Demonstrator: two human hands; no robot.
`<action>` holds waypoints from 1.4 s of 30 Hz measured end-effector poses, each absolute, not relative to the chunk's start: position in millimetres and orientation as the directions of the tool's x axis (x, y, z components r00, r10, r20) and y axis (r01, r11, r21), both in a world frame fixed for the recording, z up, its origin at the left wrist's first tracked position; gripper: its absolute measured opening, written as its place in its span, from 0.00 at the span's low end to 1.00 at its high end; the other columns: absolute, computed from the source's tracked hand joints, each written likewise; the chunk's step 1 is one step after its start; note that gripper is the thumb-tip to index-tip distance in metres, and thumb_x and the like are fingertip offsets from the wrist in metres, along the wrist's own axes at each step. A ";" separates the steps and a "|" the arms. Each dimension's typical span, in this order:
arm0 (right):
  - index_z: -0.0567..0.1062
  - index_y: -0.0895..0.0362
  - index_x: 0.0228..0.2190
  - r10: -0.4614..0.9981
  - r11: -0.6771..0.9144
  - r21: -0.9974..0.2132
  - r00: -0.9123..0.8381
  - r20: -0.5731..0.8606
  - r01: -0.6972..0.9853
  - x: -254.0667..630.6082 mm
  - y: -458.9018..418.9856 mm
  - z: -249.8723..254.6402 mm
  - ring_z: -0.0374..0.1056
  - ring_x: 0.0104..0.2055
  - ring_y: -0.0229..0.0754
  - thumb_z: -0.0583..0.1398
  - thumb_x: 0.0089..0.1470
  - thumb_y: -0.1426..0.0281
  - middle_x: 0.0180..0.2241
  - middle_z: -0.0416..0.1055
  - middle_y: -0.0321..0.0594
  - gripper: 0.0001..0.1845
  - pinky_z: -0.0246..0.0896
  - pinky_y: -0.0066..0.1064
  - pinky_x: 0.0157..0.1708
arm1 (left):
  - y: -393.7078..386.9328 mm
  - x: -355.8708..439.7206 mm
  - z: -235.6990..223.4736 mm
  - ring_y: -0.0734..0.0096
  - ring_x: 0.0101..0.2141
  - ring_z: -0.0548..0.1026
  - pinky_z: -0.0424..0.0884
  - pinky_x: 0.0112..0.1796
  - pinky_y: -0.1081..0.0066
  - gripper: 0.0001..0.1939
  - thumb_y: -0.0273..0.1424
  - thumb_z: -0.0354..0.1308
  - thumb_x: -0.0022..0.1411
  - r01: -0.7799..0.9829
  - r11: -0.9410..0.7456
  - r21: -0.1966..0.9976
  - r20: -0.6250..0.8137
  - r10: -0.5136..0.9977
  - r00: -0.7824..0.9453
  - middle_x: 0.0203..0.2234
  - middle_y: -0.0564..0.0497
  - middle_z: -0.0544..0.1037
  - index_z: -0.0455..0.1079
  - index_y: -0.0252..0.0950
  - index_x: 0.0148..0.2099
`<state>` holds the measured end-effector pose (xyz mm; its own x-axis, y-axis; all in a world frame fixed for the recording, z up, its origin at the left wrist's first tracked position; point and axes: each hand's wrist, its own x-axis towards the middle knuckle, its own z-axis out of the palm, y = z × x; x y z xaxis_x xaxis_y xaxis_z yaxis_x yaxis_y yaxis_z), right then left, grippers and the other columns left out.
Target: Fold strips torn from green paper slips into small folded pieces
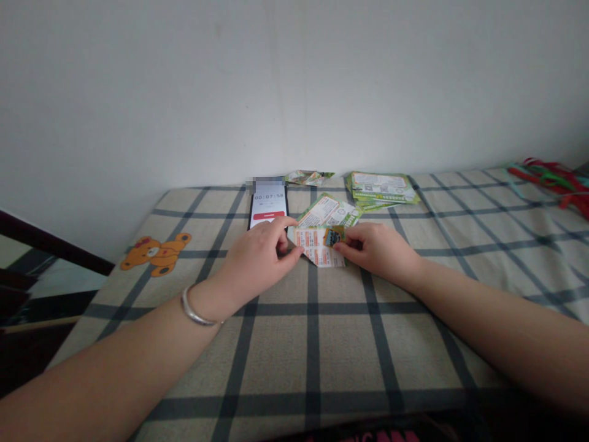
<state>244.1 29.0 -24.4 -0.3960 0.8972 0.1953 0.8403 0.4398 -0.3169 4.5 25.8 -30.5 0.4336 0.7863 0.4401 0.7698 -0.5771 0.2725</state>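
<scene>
Both hands meet over a folded paper leaflet (321,245) printed in green, orange and white, lying on a checked cloth (313,344). My left hand (260,258), with a silver bangle on its wrist, pinches the leaflet's left edge between thumb and forefinger. My right hand (377,248) has its fingers curled and pinches the leaflet's right side. Part of the leaflet sticks out behind the hands toward the wall.
A phone (269,205) with a timer on its screen lies just behind my left hand. A stack of similar leaflets (381,188) sits at the back, a crumpled one (306,177) by the wall. Red and green ribbons (554,179) lie far right. A bear print (156,253) marks the cloth's left.
</scene>
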 end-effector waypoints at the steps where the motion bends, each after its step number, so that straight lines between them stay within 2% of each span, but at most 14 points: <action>1: 0.66 0.56 0.18 0.898 0.439 -0.309 -0.395 0.197 0.844 243.7 29.0 -24.3 0.54 0.21 0.34 0.59 0.54 0.61 0.18 0.62 0.33 0.18 0.40 0.29 0.22 | 25.7 4.2 -31.1 0.73 0.27 0.69 0.64 0.29 0.72 0.18 0.30 0.58 0.60 0.757 -0.586 0.289 0.437 0.785 0.440 0.24 0.57 0.69 0.63 0.34 0.52; 3: 0.66 0.56 0.18 0.900 0.432 -0.304 -0.388 0.197 0.849 243.1 28.9 -24.2 0.53 0.21 0.34 0.59 0.54 0.61 0.18 0.62 0.33 0.18 0.40 0.29 0.22 | 25.6 3.7 -31.5 0.73 0.28 0.69 0.65 0.31 0.72 0.19 0.30 0.58 0.60 0.747 -0.605 0.277 0.428 0.773 0.467 0.26 0.56 0.70 0.63 0.35 0.54; 9: 0.65 0.56 0.18 0.906 0.420 -0.299 -0.379 0.187 0.857 242.3 29.3 -23.7 0.54 0.22 0.34 0.59 0.54 0.61 0.18 0.63 0.33 0.17 0.41 0.29 0.22 | 26.1 1.8 -31.7 0.67 0.33 0.72 0.68 0.35 0.67 0.14 0.30 0.57 0.62 0.747 -0.648 0.146 0.436 0.720 0.540 0.30 0.51 0.74 0.69 0.37 0.51; 14: 0.66 0.56 0.18 0.902 0.429 -0.303 -0.386 0.192 0.851 242.3 29.8 -24.0 0.54 0.21 0.34 0.59 0.53 0.62 0.18 0.63 0.33 0.17 0.41 0.29 0.22 | 25.1 2.2 -32.6 0.66 0.37 0.71 0.69 0.38 0.66 0.12 0.28 0.52 0.65 0.618 -0.784 0.061 0.404 0.586 0.703 0.34 0.49 0.74 0.73 0.38 0.47; 20: 0.67 0.56 0.18 0.907 0.416 -0.292 -0.370 0.201 0.861 241.8 29.3 -23.6 0.55 0.21 0.34 0.59 0.53 0.62 0.19 0.65 0.34 0.17 0.42 0.28 0.21 | 22.2 4.0 -29.8 0.62 0.45 0.70 0.70 0.46 0.59 0.12 0.29 0.54 0.64 0.496 -0.867 -0.040 0.356 0.452 0.818 0.43 0.48 0.74 0.73 0.40 0.48; 26: 0.65 0.56 0.17 0.905 0.425 -0.323 -0.387 0.177 0.846 245.6 29.6 -21.9 0.53 0.20 0.33 0.57 0.55 0.62 0.17 0.64 0.33 0.18 0.42 0.29 0.21 | 23.8 3.6 -31.4 0.62 0.49 0.71 0.69 0.51 0.57 0.13 0.28 0.53 0.65 0.467 -0.884 -0.023 0.349 0.430 0.832 0.47 0.49 0.76 0.73 0.39 0.50; 30: 0.67 0.56 0.20 0.865 0.497 -0.346 -0.487 0.122 0.796 252.8 30.8 -18.5 0.55 0.21 0.33 0.55 0.52 0.70 0.19 0.66 0.33 0.11 0.44 0.28 0.22 | 23.6 4.1 -31.5 0.63 0.48 0.71 0.70 0.51 0.57 0.13 0.28 0.52 0.66 0.461 -0.888 0.001 0.358 0.430 0.829 0.46 0.50 0.77 0.73 0.38 0.50; 34: 0.70 0.56 0.25 0.813 0.575 -0.300 -0.573 0.105 0.761 257.8 29.8 -14.4 0.59 0.24 0.34 0.56 0.48 0.74 0.23 0.69 0.34 0.04 0.47 0.28 0.24 | 23.4 4.4 -31.5 0.63 0.48 0.72 0.70 0.51 0.58 0.12 0.28 0.53 0.66 0.458 -0.889 0.021 0.353 0.435 0.829 0.46 0.49 0.77 0.73 0.37 0.49; 38: 0.69 0.55 0.24 0.809 0.588 -0.216 -0.568 0.152 0.779 259.3 28.0 -13.6 0.58 0.25 0.35 0.58 0.48 0.71 0.24 0.68 0.33 0.03 0.47 0.28 0.24 | 23.9 4.6 -31.2 0.64 0.49 0.71 0.69 0.52 0.58 0.13 0.28 0.53 0.66 0.461 -0.887 0.038 0.337 0.446 0.829 0.47 0.50 0.77 0.73 0.38 0.50; 42: 0.69 0.55 0.28 0.780 0.621 -0.174 -0.580 0.235 0.765 261.8 28.2 -16.4 0.60 0.26 0.35 0.61 0.48 0.71 0.25 0.67 0.33 0.04 0.48 0.28 0.25 | 24.2 4.9 -31.1 0.64 0.48 0.71 0.69 0.52 0.59 0.13 0.28 0.53 0.66 0.448 -0.893 0.039 0.354 0.431 0.830 0.47 0.51 0.77 0.73 0.38 0.50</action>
